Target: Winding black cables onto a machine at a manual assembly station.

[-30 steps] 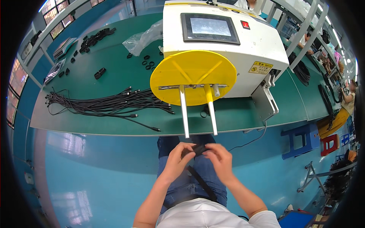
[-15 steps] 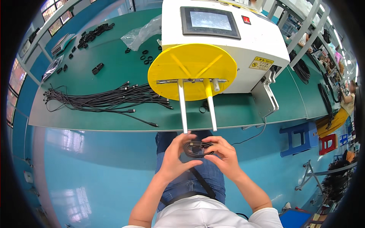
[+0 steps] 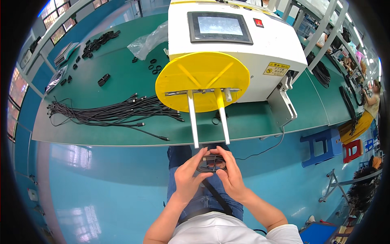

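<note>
A coiled black cable (image 3: 212, 170) is held in front of my lap, just below the bench edge. My left hand (image 3: 187, 175) grips the left side of the coil, thumb and fingers curved round it. On the opposite side my right hand (image 3: 232, 175) closes on the coil in the same way. A connector plug lies across the middle of the loop. Just beyond my fingertips stick out the two prongs (image 3: 193, 126) of a yellow disc (image 3: 174, 79) on the white machine (image 3: 260, 53).
Many straight black cables (image 3: 109, 114) lie bundled on the green bench (image 3: 81, 136). Black rings (image 3: 155, 69) and a heap of small black straps (image 3: 99, 42) lie farther back, beside a clear plastic bag (image 3: 148, 42). A blue stool (image 3: 321, 148) and a red stool (image 3: 352, 150) stand right.
My left hand has come in onto the cable coil, and my right hand has shifted its grip along the coil's right side. The view has tilted slightly.
</note>
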### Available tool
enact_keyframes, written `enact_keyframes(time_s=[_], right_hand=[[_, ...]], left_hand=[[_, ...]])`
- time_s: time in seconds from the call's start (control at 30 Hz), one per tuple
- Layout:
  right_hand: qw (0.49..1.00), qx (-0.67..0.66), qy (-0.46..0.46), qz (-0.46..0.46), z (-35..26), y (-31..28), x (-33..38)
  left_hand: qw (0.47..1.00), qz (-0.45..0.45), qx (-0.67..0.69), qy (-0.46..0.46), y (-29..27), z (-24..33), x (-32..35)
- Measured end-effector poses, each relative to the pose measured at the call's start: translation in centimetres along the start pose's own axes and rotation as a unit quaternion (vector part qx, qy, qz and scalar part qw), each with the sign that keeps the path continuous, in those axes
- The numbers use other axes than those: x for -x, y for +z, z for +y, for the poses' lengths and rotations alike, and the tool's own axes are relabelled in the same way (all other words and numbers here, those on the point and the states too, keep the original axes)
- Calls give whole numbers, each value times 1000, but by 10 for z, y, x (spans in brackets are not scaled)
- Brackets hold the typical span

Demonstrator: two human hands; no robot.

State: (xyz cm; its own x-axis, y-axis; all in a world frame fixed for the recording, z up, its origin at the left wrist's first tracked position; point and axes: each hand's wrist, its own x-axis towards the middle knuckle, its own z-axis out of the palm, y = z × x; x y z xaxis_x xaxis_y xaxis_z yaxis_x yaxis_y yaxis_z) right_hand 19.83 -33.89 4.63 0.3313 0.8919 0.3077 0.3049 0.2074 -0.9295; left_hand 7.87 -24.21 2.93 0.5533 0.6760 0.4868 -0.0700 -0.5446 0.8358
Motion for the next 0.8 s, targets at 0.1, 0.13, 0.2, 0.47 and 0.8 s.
enact_keyframes(time_s=[0.1,0.13,0.2,0.47,0.8], right_hand=[[1000,20,-14,2,6,1,1],[998,59,-15,2,8,1,1],[991,135,-17,3,14,-1,-1],[862,-405,306,5,21,-23,-5],[850,-435,296,-4,25,-26,-1]], left_hand=[[1000,8,-18,6,0,1,5],[1000,7,-18,4,0,1,5],[998,-36,-48,-35,-2,-1,1],[934,-92,141,-315,-4,-9,-8],[989,-28,-18,-145,-2,8,-7]])
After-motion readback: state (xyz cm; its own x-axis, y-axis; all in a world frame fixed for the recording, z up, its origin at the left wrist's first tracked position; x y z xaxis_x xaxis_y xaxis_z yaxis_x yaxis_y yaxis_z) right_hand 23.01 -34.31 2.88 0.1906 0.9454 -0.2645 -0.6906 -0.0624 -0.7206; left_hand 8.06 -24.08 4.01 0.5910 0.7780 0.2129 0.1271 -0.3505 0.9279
